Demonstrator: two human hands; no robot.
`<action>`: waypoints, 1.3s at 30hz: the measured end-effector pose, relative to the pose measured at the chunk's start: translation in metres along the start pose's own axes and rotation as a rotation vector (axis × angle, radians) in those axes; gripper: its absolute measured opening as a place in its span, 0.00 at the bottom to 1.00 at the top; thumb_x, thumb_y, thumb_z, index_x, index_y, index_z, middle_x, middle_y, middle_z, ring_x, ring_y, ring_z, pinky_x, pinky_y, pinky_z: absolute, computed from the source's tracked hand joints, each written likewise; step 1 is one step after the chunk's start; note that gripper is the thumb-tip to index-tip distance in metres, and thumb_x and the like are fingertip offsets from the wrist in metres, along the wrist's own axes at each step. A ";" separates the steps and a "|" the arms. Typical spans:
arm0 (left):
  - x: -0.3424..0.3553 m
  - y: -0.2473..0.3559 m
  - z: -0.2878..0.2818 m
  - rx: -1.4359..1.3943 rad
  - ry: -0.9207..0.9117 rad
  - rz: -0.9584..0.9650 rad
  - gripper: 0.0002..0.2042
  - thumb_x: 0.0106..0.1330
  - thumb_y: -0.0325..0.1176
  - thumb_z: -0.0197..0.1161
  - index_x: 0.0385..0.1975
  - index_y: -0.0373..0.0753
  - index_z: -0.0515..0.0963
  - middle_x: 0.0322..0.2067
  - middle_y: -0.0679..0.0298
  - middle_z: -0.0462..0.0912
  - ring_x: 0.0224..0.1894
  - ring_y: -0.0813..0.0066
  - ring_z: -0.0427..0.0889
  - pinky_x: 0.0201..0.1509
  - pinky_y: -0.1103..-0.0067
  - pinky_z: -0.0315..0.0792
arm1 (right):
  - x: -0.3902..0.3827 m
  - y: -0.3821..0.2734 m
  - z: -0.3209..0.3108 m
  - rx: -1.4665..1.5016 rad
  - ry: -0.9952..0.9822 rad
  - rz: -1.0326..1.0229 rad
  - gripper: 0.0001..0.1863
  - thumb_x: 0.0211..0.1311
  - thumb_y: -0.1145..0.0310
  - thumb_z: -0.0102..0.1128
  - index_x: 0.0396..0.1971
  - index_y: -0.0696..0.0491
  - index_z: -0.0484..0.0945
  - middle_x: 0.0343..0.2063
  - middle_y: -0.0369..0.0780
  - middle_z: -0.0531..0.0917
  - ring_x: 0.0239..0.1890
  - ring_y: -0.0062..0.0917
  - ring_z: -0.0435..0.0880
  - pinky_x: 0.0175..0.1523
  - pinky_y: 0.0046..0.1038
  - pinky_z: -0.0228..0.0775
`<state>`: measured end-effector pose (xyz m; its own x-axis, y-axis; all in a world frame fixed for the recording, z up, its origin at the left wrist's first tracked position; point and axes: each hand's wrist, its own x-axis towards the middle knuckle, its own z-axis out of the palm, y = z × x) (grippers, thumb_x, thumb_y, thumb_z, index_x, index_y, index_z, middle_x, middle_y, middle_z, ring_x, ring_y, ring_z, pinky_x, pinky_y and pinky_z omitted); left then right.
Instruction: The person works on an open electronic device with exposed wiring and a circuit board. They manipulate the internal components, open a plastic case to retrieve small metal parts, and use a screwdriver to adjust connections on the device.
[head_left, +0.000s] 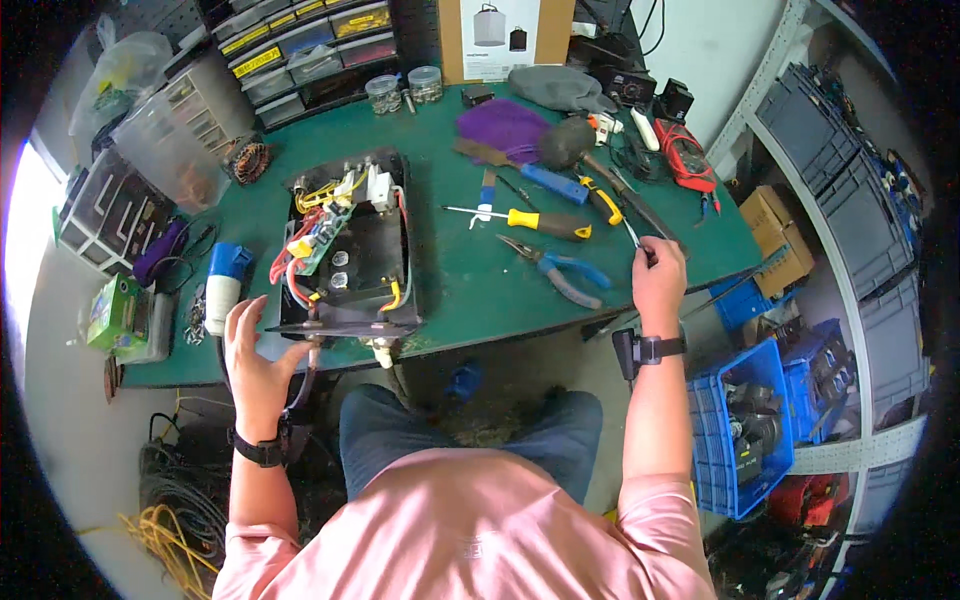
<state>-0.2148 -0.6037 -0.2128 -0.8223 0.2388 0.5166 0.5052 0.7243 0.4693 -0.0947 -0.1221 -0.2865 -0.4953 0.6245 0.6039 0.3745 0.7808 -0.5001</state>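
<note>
An opened black metal box [378,255] with a green circuit board [325,240] and coloured wires sits on the left half of the green bench. At its front left corner is my left hand [258,352], fingers spread, thumb by the cable fitting. Beside those fingers stands a white and blue industrial plug [226,285]. My right hand [660,275] is closed at the right, its fingertips at the metal shaft of a yellow and black screwdriver [603,203]. Left of it lie blue-handled needle-nose pliers [570,275] and another yellow and black screwdriver [545,224].
A hammer [570,145], a blue-handled scraper [552,184], a purple cloth [500,130] and a red multimeter [685,155] lie farther back. Drawer units [310,50] line the back left. Blue crates [745,425] and a metal rack [850,270] stand at the right.
</note>
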 end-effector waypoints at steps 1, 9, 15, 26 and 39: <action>0.001 0.000 0.000 0.002 -0.009 0.006 0.34 0.41 0.30 0.78 0.53 0.36 0.73 0.53 0.57 0.73 0.52 0.58 0.75 0.50 0.69 0.72 | 0.000 -0.001 0.000 0.001 0.005 -0.001 0.07 0.53 0.74 0.63 0.34 0.55 0.81 0.33 0.41 0.80 0.39 0.38 0.79 0.44 0.36 0.71; 0.005 -0.007 0.006 0.071 -0.002 0.093 0.25 0.47 0.35 0.75 0.45 0.31 0.77 0.48 0.53 0.77 0.51 0.56 0.76 0.53 0.69 0.70 | -0.001 0.001 0.000 -0.001 0.020 0.002 0.07 0.53 0.74 0.63 0.33 0.54 0.82 0.33 0.41 0.80 0.39 0.38 0.79 0.44 0.37 0.71; 0.010 -0.003 0.006 0.074 0.009 0.111 0.22 0.46 0.40 0.76 0.35 0.30 0.80 0.43 0.54 0.80 0.48 0.53 0.76 0.54 0.67 0.69 | -0.002 0.001 0.001 0.000 0.030 -0.008 0.06 0.53 0.73 0.64 0.33 0.54 0.82 0.33 0.41 0.80 0.39 0.38 0.79 0.44 0.37 0.71; 0.014 -0.009 0.007 0.037 0.039 0.127 0.19 0.43 0.40 0.76 0.28 0.31 0.80 0.40 0.54 0.82 0.46 0.54 0.77 0.52 0.67 0.70 | -0.002 -0.001 0.004 -0.022 0.052 -0.029 0.07 0.53 0.73 0.64 0.33 0.53 0.82 0.32 0.41 0.80 0.39 0.38 0.79 0.44 0.37 0.71; 0.012 -0.003 0.005 0.101 0.030 0.076 0.23 0.39 0.42 0.78 0.32 0.31 0.84 0.40 0.55 0.83 0.47 0.56 0.77 0.53 0.68 0.71 | 0.000 0.009 0.003 -0.026 -0.027 0.024 0.09 0.55 0.72 0.62 0.37 0.54 0.82 0.33 0.40 0.80 0.39 0.36 0.79 0.46 0.35 0.71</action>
<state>-0.2272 -0.5995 -0.2114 -0.7739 0.2772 0.5694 0.5353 0.7668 0.3543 -0.0941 -0.1156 -0.2931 -0.5068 0.6422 0.5752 0.4068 0.7664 -0.4972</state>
